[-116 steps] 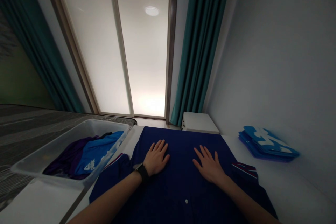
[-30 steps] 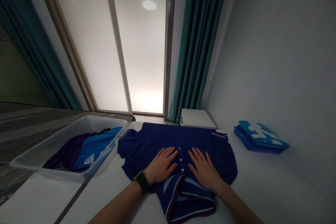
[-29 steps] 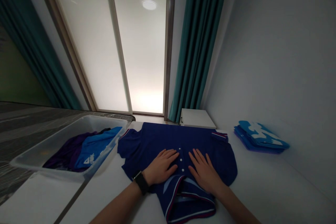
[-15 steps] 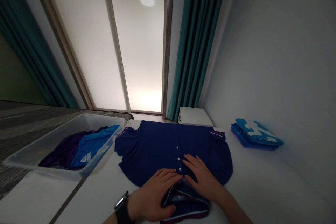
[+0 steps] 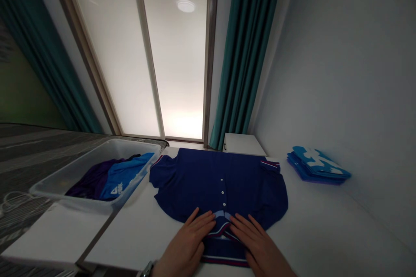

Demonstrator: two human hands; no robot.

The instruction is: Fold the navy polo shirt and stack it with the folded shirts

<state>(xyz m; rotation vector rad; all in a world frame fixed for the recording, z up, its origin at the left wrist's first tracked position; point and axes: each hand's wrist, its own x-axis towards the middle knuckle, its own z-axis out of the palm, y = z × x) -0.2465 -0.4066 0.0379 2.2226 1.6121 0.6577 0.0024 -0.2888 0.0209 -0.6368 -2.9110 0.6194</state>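
A navy polo shirt [image 5: 201, 177] lies spread face up on the white table, its buttons in a line down the middle and its collar toward me. Striped red and white trim edges the collar [image 5: 224, 247] and the sleeve ends. My left hand [image 5: 188, 242], with a watch at the wrist, lies on the left side of the collar, fingers stretched out. On the collar's right side rests my right hand [image 5: 256, 242], its fingers also extended and flat. Both thumbs are partly hidden. Between the fingertips shows a light blue band inside the neck.
At the left stands a translucent plastic bin [image 5: 45, 188] holding purple and blue clothes [image 5: 125, 177]. A folded blue and white stack of cloth [image 5: 318, 166] lies at the right by the wall. Behind the table is a white cabinet [image 5: 243, 143].
Both hands have drawn back toward me and now lie on either side of the collar. The collar, raised and bunched before, lies flatter and more even. The view has shifted slightly.
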